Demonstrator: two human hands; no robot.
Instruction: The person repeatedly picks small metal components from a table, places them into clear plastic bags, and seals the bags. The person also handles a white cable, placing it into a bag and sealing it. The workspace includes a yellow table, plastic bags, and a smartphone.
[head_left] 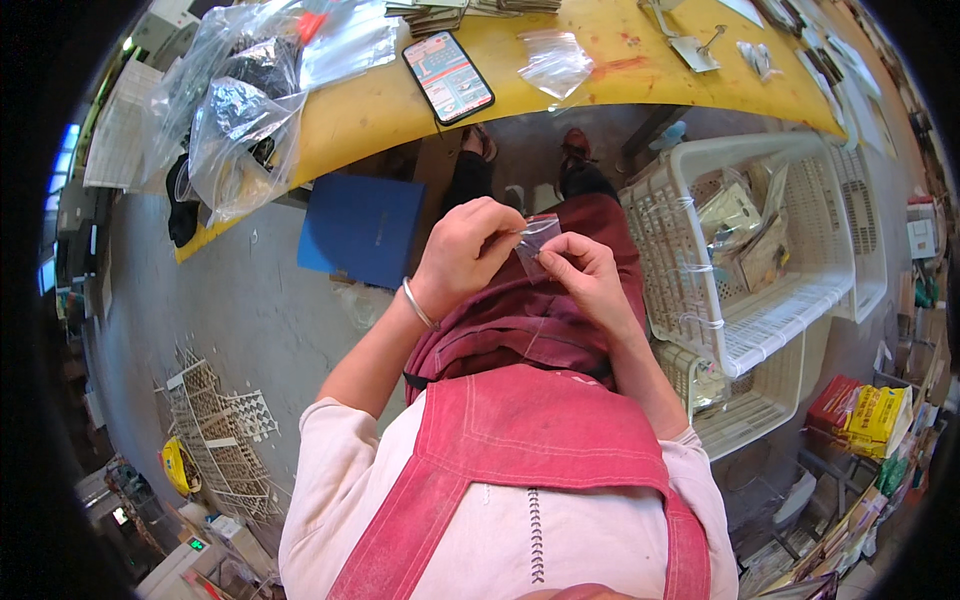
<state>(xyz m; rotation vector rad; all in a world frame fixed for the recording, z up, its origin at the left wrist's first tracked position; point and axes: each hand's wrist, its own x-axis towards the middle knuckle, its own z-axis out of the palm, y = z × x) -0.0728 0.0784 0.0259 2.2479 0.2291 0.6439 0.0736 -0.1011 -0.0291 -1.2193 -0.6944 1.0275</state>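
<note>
Above my lap, my left hand [468, 248] and my right hand [582, 274] hold a small clear plastic bag [541, 232] between them. The left fingers are curled and pinch the bag's upper left edge. With thumb and forefinger, my right hand grips its right side, lower down. Whether anything lies inside the bag is too small to tell. Under the hands spreads a dark red apron [520, 330]. On the yellow table ahead lie a stack of small clear bags [556, 66] and a phone [448, 78] with its screen lit.
A large clear bag with dark contents [240, 110] sits at the table's left. Below the edge stands a blue box [362, 228]. White plastic baskets [735, 362] holding packets are at my right. Flat lattice pieces [222, 430] lie on the floor at left; a red-and-yellow box [862, 414] is at right.
</note>
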